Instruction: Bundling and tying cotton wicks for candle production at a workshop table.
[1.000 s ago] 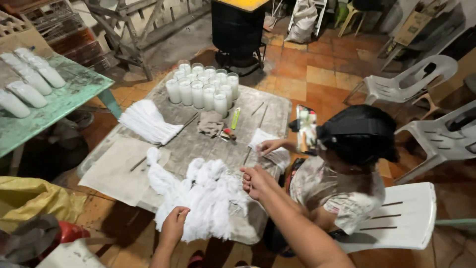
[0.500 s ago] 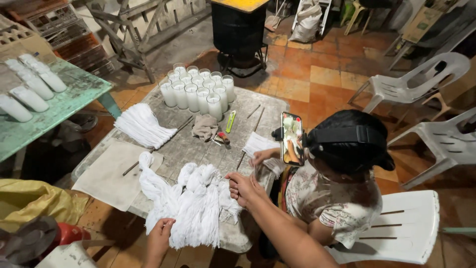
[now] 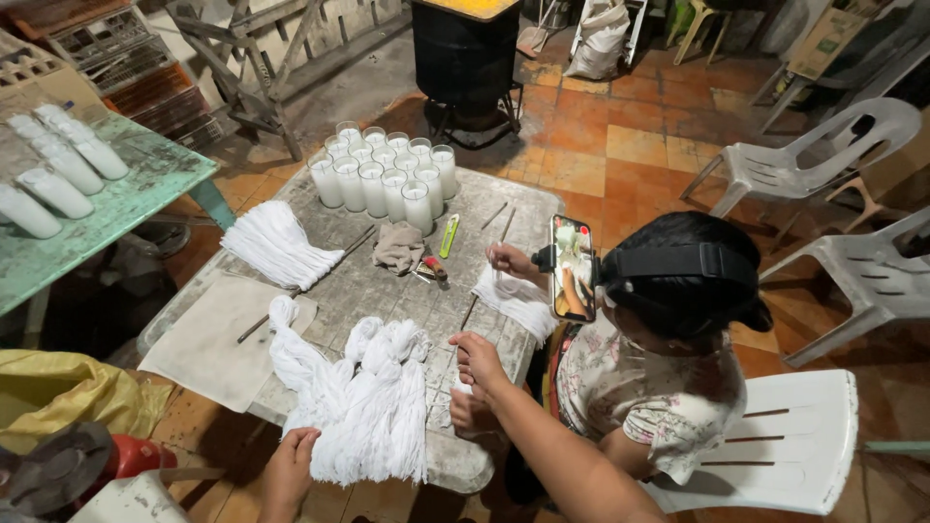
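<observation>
Eleven glass candle jars (image 3: 383, 179) filled with white wax stand clustered at the far edge of the round grey table (image 3: 465, 463). About six more white candles (image 3: 58, 165) lie on the green table (image 3: 145, 189) at the left. On the round table are three bunches of white wick string: one big tangled bundle (image 3: 363, 397) at the near edge, one neat fanned bunch (image 3: 276, 242) toward the left edge, and one smaller bunch (image 3: 513, 295) at the right edge. One crumpled grey rag (image 3: 399, 247), one yellow-green utility knife (image 3: 449, 235) and four thin metal rods (image 3: 506, 225) lie there too. Three white plastic chairs (image 3: 804, 160) show at the right.
</observation>
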